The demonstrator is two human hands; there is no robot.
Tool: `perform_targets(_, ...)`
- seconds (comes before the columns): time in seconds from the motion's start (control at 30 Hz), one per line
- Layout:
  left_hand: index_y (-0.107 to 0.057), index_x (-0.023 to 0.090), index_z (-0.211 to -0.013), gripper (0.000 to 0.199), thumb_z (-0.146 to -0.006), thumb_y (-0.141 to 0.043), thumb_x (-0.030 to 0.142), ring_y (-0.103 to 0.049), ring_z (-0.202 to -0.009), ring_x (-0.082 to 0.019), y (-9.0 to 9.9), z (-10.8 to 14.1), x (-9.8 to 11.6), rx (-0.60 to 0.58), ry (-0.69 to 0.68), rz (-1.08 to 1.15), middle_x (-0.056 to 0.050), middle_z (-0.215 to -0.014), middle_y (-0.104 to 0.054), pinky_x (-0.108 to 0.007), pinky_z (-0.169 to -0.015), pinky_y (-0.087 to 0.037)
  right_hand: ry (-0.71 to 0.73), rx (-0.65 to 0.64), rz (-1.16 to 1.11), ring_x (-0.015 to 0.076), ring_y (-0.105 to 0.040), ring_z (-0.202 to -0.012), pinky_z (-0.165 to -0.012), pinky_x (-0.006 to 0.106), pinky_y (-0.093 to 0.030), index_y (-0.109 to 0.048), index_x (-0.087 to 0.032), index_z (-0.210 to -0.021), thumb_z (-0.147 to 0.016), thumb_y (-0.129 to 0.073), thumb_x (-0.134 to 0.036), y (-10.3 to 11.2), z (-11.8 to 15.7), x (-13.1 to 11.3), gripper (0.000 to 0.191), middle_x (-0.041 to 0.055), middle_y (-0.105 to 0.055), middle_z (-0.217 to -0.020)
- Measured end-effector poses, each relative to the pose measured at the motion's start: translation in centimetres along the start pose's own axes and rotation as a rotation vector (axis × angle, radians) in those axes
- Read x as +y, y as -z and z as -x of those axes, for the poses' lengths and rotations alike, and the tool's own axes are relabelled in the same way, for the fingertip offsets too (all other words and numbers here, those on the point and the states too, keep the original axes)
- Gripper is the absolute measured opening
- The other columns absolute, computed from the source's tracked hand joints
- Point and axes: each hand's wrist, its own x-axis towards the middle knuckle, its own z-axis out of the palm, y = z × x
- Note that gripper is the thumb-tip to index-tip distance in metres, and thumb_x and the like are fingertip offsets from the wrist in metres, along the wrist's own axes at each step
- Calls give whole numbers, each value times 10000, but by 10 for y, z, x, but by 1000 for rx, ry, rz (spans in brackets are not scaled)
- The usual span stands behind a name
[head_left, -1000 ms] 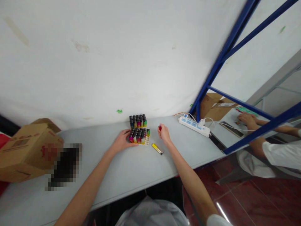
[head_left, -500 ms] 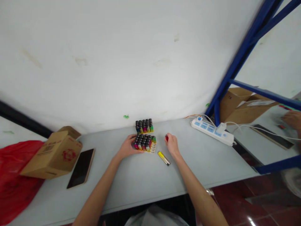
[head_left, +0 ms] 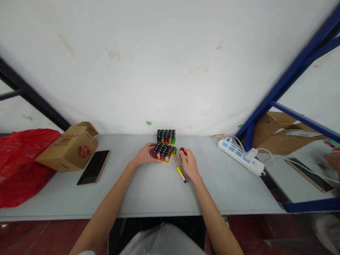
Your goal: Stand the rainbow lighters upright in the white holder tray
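My left hand (head_left: 146, 154) is curled round the left side of a pale tray (head_left: 170, 163) packed with upright, black-capped colourful cylinders (head_left: 162, 150). Pale round slots show at the tray's right front edge. My right hand (head_left: 189, 163), just right of the tray, pinches a small cylinder (head_left: 181, 156) with a dark red top and a yellowish lower part. A yellow and silver cylinder (head_left: 181, 174) with a black end lies on the table below the right fingers. Behind the tray stands a second block of black-capped cylinders (head_left: 166, 136), near the wall.
On the left of the grey table (head_left: 148, 194) are a tablet-like black device (head_left: 94, 168), a cardboard box (head_left: 67, 150) and a red plastic bag (head_left: 23, 166). A white power strip (head_left: 240, 156) with cables lies right. Beyond the blue frame (head_left: 278, 81), another person's hand (head_left: 334, 159) shows.
My right hand has moved left toward the tray, bringing the held cylinder close to its right side. My left hand stays on the tray. The camera view has tilted and shifted.
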Motion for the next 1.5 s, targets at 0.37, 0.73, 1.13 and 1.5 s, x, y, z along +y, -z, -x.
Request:
perform_targets(0.37,-793,148,-1160,786,-562,-949,634,-658,-1291,-418,-3,-3,-7,22,-39,52,-173,-1372,-719,-571,-1198,-500,42,61,190,212,-670,-764,-810,330,-515,-643,-246,-900,-1059,-520,-563,10,5,-3,376,28,-727,-797)
perform_targets(0.73,-820,216,-1143,784,-508,-991,641,-672,-1264,-421,-5,-1,-6,48,-20,103,-146,-1349,-744,-572,-1182,-514,114,-166,398,249,-700,-812,-779,346,-524,-673,-265,-981,-1082,-536,-519,-8,-8,-5,306,57,-759,-890)
perform_targets(1.13,-788,212,-1215,822,-555,-985,660,-662,-1281,-403,-8,3,-9,39,-32,94,-150,-1376,-722,-548,-1170,-529,96,-292,824,235,-697,-735,-664,318,-434,-737,-266,-875,-1084,-623,-431,1,-22,-21,290,78,-772,-847)
perform_targets(1.5,-736,238,-1318,778,-702,-911,681,-606,-1329,-391,-12,6,-14,19,-85,76,-116,-1404,-683,-521,-1210,-491,-36,-178,593,309,-700,-1005,-892,429,-576,-721,-287,-1074,-1004,-687,-449,20,75,-20,180,104,-721,-1081)
